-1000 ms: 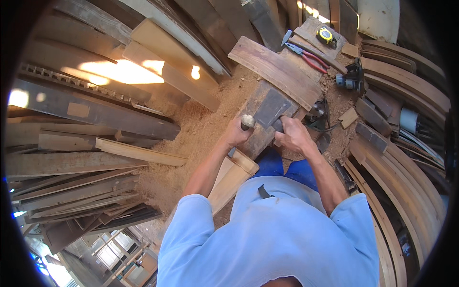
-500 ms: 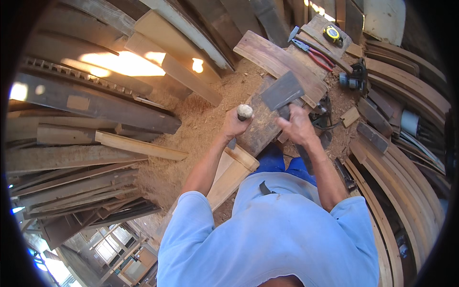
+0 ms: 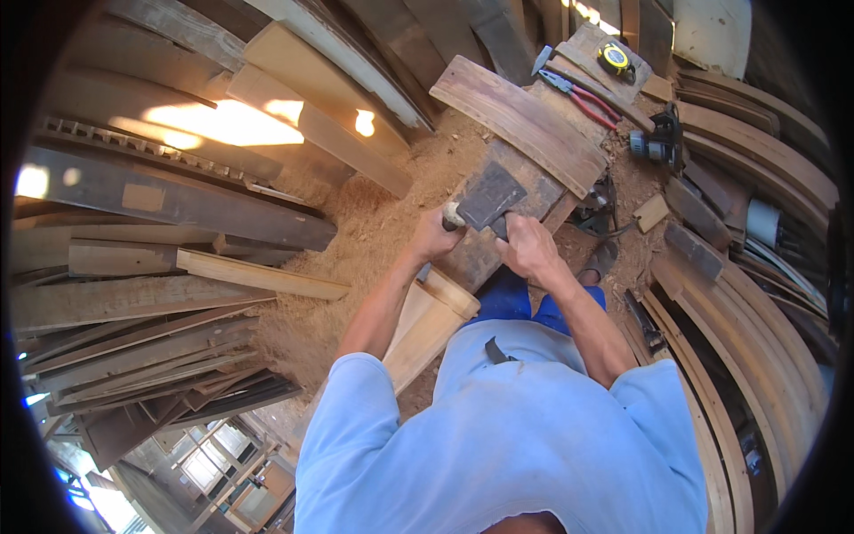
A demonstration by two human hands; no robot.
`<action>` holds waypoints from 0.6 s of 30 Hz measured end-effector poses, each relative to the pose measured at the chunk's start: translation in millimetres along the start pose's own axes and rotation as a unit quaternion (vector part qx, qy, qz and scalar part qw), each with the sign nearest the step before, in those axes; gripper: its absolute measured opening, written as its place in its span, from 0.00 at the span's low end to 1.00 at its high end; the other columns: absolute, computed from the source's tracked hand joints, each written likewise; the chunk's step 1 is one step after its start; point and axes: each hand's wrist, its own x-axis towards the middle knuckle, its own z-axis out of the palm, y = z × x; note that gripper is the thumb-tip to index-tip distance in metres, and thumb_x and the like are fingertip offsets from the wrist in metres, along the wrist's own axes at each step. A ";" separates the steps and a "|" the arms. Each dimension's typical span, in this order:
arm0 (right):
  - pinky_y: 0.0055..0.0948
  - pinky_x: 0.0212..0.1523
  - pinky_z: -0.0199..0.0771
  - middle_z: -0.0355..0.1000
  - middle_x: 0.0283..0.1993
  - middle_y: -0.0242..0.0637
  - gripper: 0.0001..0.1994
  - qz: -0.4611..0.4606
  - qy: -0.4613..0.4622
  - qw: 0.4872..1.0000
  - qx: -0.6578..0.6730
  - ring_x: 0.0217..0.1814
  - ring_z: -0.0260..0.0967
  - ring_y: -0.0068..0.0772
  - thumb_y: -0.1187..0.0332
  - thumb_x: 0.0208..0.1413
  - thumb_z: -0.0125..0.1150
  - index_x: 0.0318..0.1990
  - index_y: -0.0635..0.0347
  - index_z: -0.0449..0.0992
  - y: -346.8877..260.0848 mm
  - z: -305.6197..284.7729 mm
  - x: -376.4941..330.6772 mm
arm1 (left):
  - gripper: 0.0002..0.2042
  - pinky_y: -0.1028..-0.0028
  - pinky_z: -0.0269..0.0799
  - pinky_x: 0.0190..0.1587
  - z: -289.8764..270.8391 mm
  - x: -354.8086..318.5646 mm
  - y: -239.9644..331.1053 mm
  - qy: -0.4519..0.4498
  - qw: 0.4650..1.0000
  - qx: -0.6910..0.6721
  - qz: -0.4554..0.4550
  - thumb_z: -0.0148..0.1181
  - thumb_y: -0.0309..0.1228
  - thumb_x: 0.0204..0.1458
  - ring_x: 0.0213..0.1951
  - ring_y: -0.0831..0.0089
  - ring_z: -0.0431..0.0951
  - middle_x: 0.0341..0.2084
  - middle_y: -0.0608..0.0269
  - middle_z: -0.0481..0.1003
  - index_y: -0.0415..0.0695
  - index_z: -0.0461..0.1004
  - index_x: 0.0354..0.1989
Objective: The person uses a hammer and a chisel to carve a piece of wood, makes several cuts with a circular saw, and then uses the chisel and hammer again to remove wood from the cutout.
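The left hand (image 3: 436, 235) has its fingers closed around a chisel (image 3: 453, 215); the pale, rounded butt of the handle sticks out past the far right side of the fist. A short stretch of grey blade shows below the fingers, at the far end of a pale wooden workpiece (image 3: 425, 331); whether its edge touches the wood cannot be told. The workpiece slants near and left from there, beside the person's lap, with no fingers on it.

The right hand (image 3: 534, 249) grips the handle of a dark mallet (image 3: 492, 193), fingers wrapped around it just on the near side of the broad head. The head's left part meets the chisel's butt, seemingly touching, above the worn bench (image 3: 466, 265).

Farther off, a wide board (image 3: 520, 123) lies across the bench. Beyond its right end are red-handled pliers (image 3: 594, 107), a hammer (image 3: 540, 60) and a yellow tape measure (image 3: 614, 59). Sawdust (image 3: 356, 227) covers the floor to the left.
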 end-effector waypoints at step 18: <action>0.52 0.52 0.74 0.77 0.43 0.67 0.22 0.045 -0.073 0.989 0.117 0.51 0.75 0.68 0.61 0.51 0.65 0.45 0.73 0.76 -24.0 -21.8 -3.8 | 0.06 0.76 0.72 0.35 -36.9 -47.8 12.8 0.159 0.980 -0.102 -0.066 0.66 0.25 0.55 0.30 0.82 0.72 0.26 0.73 0.74 0.46 0.75 0.37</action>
